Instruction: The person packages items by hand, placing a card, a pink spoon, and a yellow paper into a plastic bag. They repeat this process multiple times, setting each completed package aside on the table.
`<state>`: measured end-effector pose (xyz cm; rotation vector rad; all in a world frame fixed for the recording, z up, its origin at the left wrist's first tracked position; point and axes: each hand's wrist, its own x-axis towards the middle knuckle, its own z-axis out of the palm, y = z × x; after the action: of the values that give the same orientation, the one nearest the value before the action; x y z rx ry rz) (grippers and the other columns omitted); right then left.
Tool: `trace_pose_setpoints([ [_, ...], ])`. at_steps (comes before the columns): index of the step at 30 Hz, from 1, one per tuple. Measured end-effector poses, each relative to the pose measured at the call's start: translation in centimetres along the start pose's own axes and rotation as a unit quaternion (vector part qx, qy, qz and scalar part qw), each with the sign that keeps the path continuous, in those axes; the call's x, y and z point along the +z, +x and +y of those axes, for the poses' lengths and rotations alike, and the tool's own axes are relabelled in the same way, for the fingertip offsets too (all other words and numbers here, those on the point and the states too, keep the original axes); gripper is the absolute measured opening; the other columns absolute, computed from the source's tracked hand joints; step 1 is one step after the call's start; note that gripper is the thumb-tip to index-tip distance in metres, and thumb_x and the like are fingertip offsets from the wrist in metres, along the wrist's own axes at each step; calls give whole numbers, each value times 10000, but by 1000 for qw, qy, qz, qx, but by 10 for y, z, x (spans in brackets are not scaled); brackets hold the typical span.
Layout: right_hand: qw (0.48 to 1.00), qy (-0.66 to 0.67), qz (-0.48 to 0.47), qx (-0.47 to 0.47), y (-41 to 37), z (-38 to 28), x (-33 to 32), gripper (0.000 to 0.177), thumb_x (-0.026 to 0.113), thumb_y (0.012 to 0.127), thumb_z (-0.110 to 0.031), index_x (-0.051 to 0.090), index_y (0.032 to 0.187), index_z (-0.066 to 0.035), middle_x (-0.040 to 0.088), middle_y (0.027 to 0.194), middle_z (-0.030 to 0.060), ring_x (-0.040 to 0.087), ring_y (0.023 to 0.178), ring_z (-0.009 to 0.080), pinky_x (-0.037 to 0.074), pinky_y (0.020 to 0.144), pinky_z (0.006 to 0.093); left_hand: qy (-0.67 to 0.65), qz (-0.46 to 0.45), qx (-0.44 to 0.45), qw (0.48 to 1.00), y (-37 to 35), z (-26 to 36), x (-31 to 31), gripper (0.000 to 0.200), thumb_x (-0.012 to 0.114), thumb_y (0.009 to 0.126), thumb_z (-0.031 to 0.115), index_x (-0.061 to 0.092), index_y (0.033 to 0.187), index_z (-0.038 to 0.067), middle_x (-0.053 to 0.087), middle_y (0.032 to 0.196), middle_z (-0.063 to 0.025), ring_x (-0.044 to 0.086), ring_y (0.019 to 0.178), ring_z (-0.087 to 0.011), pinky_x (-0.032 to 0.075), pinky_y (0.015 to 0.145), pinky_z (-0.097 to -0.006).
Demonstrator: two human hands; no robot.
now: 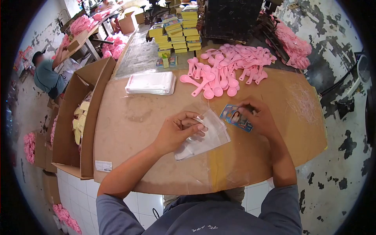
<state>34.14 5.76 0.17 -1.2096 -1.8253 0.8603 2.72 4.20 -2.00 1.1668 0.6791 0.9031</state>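
My left hand (183,131) is closed on a clear plastic bag (213,135), which hangs flat over the cardboard-covered table, its wider end toward the right. My right hand (258,117) grips a small blue printed card (236,117) by its right side, just right of the bag and apart from it. Beyond both hands lies a loose heap of pink measuring spoons (219,74). A neat stack of clear plastic bags (150,83) rests on the table at the far left of the heap.
Tall stacks of yellow-edged cards (174,33) stand at the back. An open cardboard box (88,129) with wrapped pieces borders the table's left edge. Thin clear plastic strips (309,105) lie on the right. Another person (49,74) sits at the far left.
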Motion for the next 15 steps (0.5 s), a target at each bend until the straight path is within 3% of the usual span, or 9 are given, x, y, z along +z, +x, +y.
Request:
trace_pose_setpoints([
  [2,997,54,-43,22,-4,-10,15,163,702,947,-92,706,1083,-1,687,1021,43,635,907,105,509,824,287,8,3,-8,1000,-1,1,4,253,679,974,31,603,1202,-47,754,1017,-157,739,904,-196,613,794,-323],
  [5,984,165,-32,64,-8,-18,32,170,698,961,-97,687,1092,11,700,1040,50,641,956,98,521,838,276,26,1,-26,999,-2,3,7,274,688,963,20,609,1214,-55,759,1010,-165,743,911,-206,609,802,-326],
  [8,980,190,47,45,-10,-24,35,190,690,969,-84,685,1135,10,698,1047,34,665,912,106,533,844,269,30,11,-41,999,-3,1,10,278,699,958,23,620,1212,-55,765,1003,-156,739,924,-187,597,802,-307],
  [11,978,194,80,9,-12,-22,37,175,700,957,-71,694,1114,6,699,1033,39,665,935,110,533,834,266,91,23,-46,995,-4,4,14,273,708,954,28,635,1204,-50,770,1000,-141,733,938,-156,578,810,-278],
  [15,996,41,42,-72,-13,-18,33,211,721,917,-40,717,1128,-39,673,982,61,652,878,131,520,757,278,120,23,-38,992,-3,1,13,284,717,953,44,643,1209,-53,775,997,-128,727,927,-121,557,827,-246],
])
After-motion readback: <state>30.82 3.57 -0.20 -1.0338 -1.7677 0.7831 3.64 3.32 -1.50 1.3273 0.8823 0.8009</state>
